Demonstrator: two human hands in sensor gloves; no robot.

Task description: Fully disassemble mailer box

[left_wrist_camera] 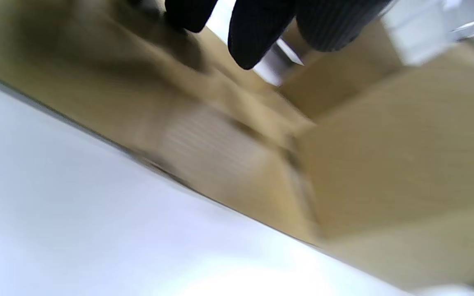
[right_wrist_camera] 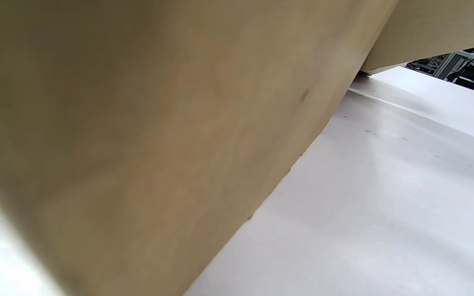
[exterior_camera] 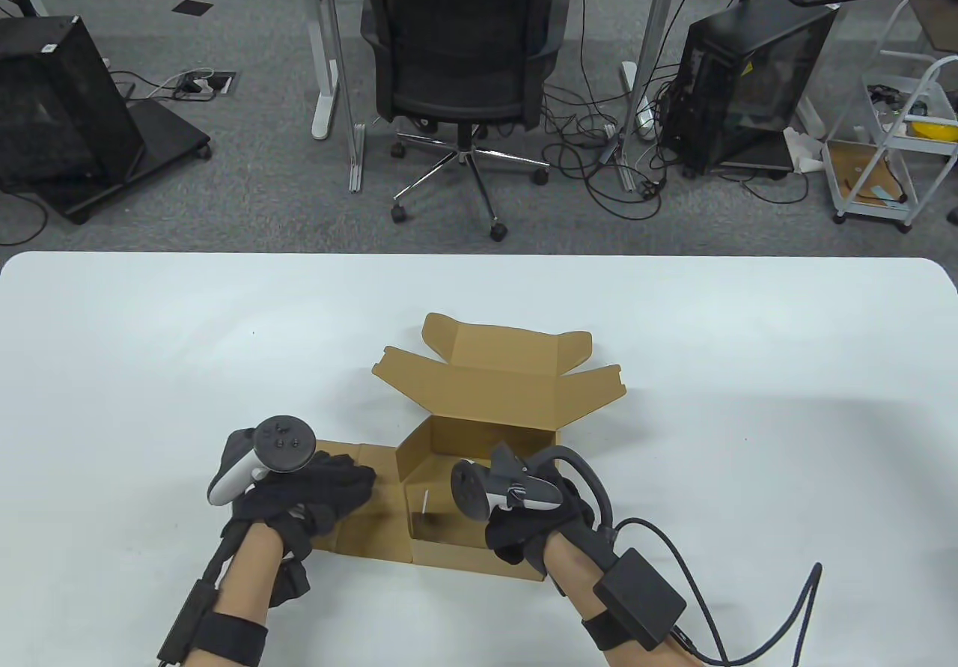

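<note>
A brown cardboard mailer box [exterior_camera: 479, 442] sits on the white table [exterior_camera: 150, 367] with its lid [exterior_camera: 498, 379] folded open toward the far side. Its left side panel [exterior_camera: 367, 502] lies flat on the table. My left hand [exterior_camera: 329, 491] rests flat on that panel, fingers spread; its fingertips [left_wrist_camera: 253, 37] show over blurred cardboard in the left wrist view. My right hand [exterior_camera: 524, 525] is at the box's near right wall, fingers hidden behind the tracker. The right wrist view shows only that cardboard wall [right_wrist_camera: 159, 135] close up.
The table's far edge [exterior_camera: 479, 255] runs behind the box. Beyond it stand an office chair [exterior_camera: 456, 75], desk legs, cables and computer cases on the floor. A cable [exterior_camera: 793, 607] trails from my right wrist across the table's near right part.
</note>
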